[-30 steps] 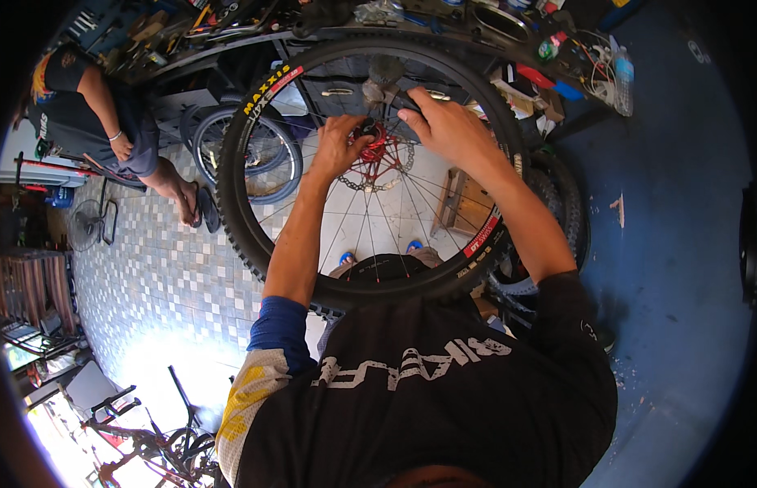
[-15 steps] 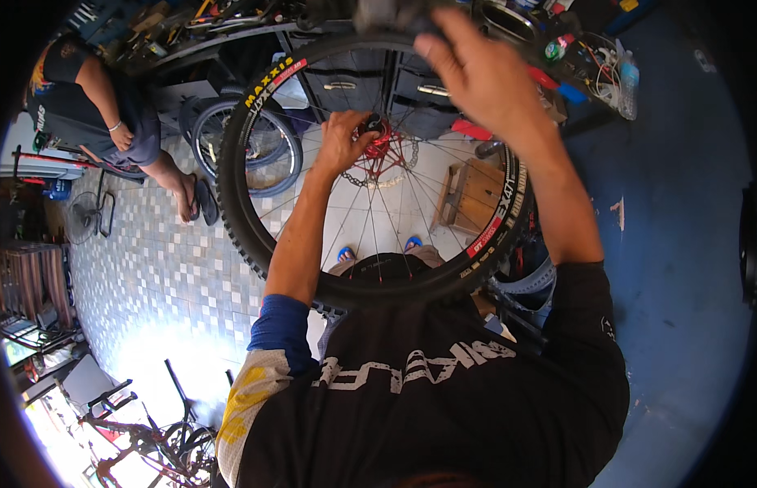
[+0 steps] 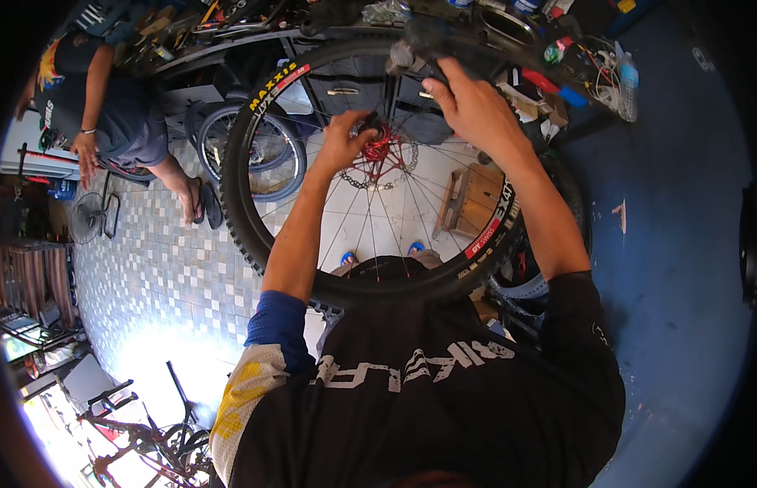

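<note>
Far left, well off from the left hand: a fan on the tiled floor, with a co-worker in a dark shirt and shorts just beyond it, both of that person's arms hanging down. Parts of a bike sit lower left, nearer the person's elbow side than the hands. Next in, left of the left hand, a smaller wheel leans by the workbench.

Left hand: fingers closed round a dark part at the red hub; the fingers cover most of it, so its shape is unclear. The big bike wheel is below and around the left hand, tyre on, near side by the person's shirt. Brake disc sits below the left fingers.

Hands apart. Right hand is up and right of the hub, gripping a hammer, head raised clear of the dark part; motion-blurred, could be a mallet. Wooden box below the right hand, seen through the spokes. Plastic bottle well right of it.
</note>
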`<state>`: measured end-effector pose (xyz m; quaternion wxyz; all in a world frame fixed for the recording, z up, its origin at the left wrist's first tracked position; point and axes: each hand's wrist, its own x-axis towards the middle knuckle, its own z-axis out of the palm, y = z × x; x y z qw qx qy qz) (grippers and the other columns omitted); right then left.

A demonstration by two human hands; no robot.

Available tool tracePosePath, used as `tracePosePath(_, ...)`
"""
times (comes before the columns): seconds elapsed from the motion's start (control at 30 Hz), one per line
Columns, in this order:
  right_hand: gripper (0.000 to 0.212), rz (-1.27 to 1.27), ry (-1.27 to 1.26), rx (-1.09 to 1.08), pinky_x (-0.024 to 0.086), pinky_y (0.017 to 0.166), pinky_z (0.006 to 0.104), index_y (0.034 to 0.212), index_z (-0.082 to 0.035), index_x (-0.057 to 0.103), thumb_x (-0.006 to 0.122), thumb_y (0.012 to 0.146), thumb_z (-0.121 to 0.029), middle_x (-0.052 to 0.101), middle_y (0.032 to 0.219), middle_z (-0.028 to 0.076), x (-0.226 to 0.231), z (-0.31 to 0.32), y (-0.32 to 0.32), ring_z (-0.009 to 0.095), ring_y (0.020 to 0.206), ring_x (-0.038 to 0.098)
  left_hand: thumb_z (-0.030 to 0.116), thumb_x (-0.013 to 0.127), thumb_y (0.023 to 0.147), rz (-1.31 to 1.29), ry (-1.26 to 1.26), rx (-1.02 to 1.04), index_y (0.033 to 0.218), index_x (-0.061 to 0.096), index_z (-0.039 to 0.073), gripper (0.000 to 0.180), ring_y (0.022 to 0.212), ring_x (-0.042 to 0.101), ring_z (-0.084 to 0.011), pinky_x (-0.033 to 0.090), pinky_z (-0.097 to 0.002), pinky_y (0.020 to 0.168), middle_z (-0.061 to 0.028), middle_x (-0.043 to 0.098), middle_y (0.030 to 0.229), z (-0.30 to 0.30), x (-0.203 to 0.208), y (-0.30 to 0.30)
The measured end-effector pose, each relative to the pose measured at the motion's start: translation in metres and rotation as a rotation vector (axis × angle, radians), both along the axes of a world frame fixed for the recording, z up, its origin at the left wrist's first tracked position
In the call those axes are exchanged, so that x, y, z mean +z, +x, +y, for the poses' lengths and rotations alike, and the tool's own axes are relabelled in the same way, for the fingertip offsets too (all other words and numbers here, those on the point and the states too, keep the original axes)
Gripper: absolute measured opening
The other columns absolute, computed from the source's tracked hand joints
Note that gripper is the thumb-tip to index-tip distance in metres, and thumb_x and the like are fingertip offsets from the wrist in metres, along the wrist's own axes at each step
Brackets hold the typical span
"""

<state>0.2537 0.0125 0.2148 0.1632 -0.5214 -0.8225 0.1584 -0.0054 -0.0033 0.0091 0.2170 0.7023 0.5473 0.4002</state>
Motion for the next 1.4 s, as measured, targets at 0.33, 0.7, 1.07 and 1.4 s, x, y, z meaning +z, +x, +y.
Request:
tracePosePath(0.33,0.044,0.206,0.055,-0.086,0.052,0.067,0.0541,0.138,-0.013,0.054,0.055,0.109,-0.045,0.071,0.075,0.022,-0.009,-0.013,0.023,0.047,0.076,0.071,0.02,0.081,0.092,-0.288,-0.019,0.004,0.128,0.07,0.002,0.042,0.114,0.065,-0.0276,0.047,-0.0394,0.103,-0.0145,0.074,0.116,0.016,0.03,-0.02)
tracePosePath(0.7,0.044,0.168,-0.026,-0.11,0.053,0.07,0.0525,0.136,-0.011,0.057,0.056,0.109,-0.045,0.071,0.076,0.021,-0.028,-0.012,0.029,0.045,0.077,0.072,0.024,0.081,0.091,-0.215,-0.047,0.018,0.129,0.067,0.0,0.048,0.111,0.067,-0.0267,0.05,-0.0382,0.1,-0.0162,0.074,0.116,0.012,0.023,-0.026)
tracePosePath(1.07,0.057,0.045,-0.239,-0.384,0.053,0.08,0.0458,0.103,-0.001,0.072,0.07,0.094,-0.057,0.072,0.086,0.02,-0.094,0.014,0.139,0.037,0.087,0.072,0.044,0.071,0.098,-0.046,-0.052,0.729,0.122,0.069,-0.004,0.054,0.106,0.07,-0.0283,0.052,-0.0397,0.093,-0.0216,0.074,0.115,-0.061,0.017,-0.214)
tracePosePath(1.4,0.069,1.003,-0.861,-0.885,0.06,0.091,0.0412,0.142,0.007,0.06,0.065,0.103,-0.05,0.07,0.133,0.021,-0.214,0.022,0.262,0.029,0.109,0.073,0.054,0.048,0.1,-0.482,-0.673,0.987,0.142,0.059,-0.002,0.071,0.123,0.064,-0.0329,0.048,-0.043,0.107,-0.021,0.068,0.132,-0.077,-0.06,-0.312)
